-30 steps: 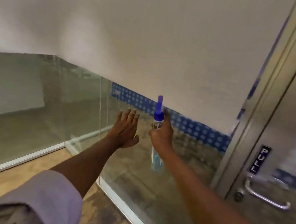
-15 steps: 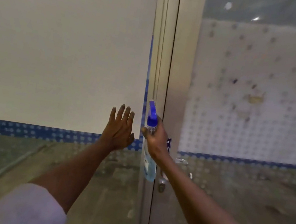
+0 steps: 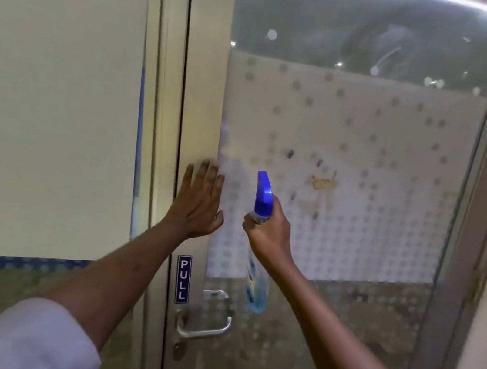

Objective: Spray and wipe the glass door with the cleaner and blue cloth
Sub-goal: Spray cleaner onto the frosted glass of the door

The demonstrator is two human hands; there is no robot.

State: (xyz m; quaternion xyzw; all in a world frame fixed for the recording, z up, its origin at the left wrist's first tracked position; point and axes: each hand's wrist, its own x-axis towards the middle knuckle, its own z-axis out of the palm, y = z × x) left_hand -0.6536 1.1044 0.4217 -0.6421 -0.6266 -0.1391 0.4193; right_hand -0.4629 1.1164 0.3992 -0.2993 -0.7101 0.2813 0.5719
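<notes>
1. The door (image 3: 349,175) fills the middle and right of the view. It is glass in a pale metal frame, with a frosted dotted film over its middle part and clear glass above and below.
2. The left hand (image 3: 199,201) is spread flat, fingers together and pointing up. It lies over the frame edge beside the film and holds nothing.
3. The right hand (image 3: 270,230) is closed around the neck of the bottle (image 3: 257,269), in front of the glass.
4. The bottle is clear, with a blue spray head on top. It hangs below the hand and has light blue liquid in its lower part.
5. The handle (image 3: 204,321) is metal and sits low on the frame.
6. The sign (image 3: 182,279) reads PULL, just above the handle.
7. I cannot see the cloth.
</notes>
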